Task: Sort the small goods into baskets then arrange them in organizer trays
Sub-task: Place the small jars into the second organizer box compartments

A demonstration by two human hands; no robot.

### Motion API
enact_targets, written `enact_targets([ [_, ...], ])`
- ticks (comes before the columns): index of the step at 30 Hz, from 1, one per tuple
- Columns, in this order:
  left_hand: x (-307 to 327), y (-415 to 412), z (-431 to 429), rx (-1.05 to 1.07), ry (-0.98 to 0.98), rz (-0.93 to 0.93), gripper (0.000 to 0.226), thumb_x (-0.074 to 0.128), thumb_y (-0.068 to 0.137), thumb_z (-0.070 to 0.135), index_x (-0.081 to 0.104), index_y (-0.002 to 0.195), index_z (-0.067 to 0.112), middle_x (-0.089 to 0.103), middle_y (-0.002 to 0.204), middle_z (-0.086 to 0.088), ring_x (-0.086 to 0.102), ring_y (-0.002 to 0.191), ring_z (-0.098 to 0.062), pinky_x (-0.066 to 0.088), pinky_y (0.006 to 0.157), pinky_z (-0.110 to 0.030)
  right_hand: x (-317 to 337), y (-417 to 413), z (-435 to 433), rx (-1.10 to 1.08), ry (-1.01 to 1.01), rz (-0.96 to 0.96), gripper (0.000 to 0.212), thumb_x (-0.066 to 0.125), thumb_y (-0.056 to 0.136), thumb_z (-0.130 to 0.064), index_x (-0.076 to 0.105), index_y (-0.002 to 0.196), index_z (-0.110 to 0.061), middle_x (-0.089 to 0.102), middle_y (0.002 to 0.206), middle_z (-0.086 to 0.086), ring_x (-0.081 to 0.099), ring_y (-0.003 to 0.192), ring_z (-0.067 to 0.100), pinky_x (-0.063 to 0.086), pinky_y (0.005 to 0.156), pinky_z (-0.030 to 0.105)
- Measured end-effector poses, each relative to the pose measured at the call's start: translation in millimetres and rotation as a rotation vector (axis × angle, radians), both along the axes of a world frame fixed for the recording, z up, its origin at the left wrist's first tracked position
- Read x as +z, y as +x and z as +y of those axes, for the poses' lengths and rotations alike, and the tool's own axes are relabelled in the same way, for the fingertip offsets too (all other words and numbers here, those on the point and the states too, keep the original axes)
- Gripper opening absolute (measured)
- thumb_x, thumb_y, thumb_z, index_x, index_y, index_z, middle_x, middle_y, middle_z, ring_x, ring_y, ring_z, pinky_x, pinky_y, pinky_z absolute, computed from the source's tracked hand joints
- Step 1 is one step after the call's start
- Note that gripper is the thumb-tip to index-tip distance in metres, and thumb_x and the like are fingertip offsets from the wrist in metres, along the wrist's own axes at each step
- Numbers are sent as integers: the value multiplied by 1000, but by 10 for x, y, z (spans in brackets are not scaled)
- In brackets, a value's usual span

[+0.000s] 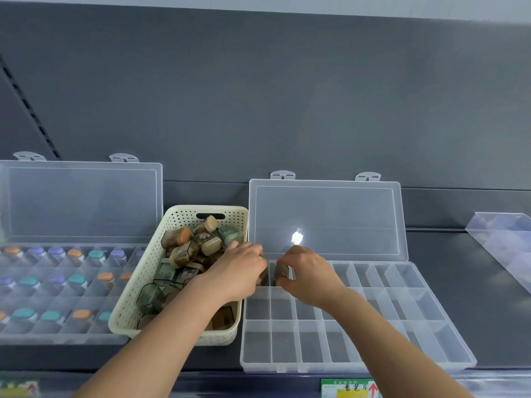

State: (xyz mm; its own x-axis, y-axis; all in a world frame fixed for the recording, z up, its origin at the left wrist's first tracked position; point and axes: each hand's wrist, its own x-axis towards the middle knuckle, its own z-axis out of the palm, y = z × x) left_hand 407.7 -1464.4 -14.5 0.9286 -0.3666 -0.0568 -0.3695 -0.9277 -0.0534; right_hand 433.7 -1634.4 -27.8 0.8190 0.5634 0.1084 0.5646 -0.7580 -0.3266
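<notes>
Two clear organizer trays lie open on the dark shelf, with one cream perforated basket [135, 297] between them, touching the right-hand tray [373, 326]. Each tray's lid stands up against the back panel and carries two latch tabs. The right-hand tray has three rows of compartments, and almost all of them show bare plastic.

My right hand [309, 272] pinches one small pot [281, 273], with my fingers [293, 254] over its far end and my thumb at its near end. It has a dark, smoky, see-through body with flat sides. It sits in the second compartment from the left of the far row. Its long axis runs away from me, along the compartment, but I cannot tell which end bears the cap.

My left hand [238, 271] reaches over the basket's right rim to the first compartment of that row, fingers curled downward. I cannot tell whether they hold anything.

The basket holds a loose heap [184, 254] of the same pots, well over a dozen, capped tan, brown or pale green and lying every way.

The left-hand tray [57, 337] shows three rows of pots with orange, purple and teal caps, one per compartment. Its left end runs out of view, so I cannot count them.

One clear plastic divider [502, 239] lies at the far right, and one green and yellow price label [347, 389] sits on the shelf edge.
</notes>
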Motion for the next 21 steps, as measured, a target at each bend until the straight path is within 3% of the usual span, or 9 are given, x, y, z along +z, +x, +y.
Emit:
enact_targets([
  [7, 15, 10, -41, 52, 22, -50, 27, 58, 92, 23, 63, 117, 17, 50, 110, 1, 45, 108, -19, 30, 94, -37, -20, 25, 6, 12, 15, -22, 16, 55, 87, -19, 70, 92, -15, 61, 96, 2, 55, 88, 17, 52, 78, 29],
  [14, 77, 3, -76, 79, 25, -19, 36, 57, 92, 41, 65, 116, 16, 52, 106, -1, 47, 106, -20, 32, 91, -37, -41, 34, 23, -3, 51, -12, 16, 57, 82, -18, 70, 90, -14, 62, 94, 3, 56, 90, 21, 51, 75, 32],
  [18, 108, -68, -24, 71, -166, -33, 35, 57, 92, 37, 64, 121, 19, 52, 118, 3, 45, 115, -17, 32, 98, -36, 17, -4, 62, -20, 143, 1, 28, 58, 84, -17, 69, 109, -16, 64, 105, 2, 56, 99, 20, 48, 81, 26],
  [21, 278, -200, 126, 126, -364, -127, 33, 55, 95, 29, 60, 127, 22, 53, 122, 8, 43, 118, -10, 33, 100, -24, 97, -44, 158, 19, 219, -22, 28, 59, 86, -18, 69, 112, -18, 65, 107, 1, 58, 99, 18, 50, 84, 29],
])
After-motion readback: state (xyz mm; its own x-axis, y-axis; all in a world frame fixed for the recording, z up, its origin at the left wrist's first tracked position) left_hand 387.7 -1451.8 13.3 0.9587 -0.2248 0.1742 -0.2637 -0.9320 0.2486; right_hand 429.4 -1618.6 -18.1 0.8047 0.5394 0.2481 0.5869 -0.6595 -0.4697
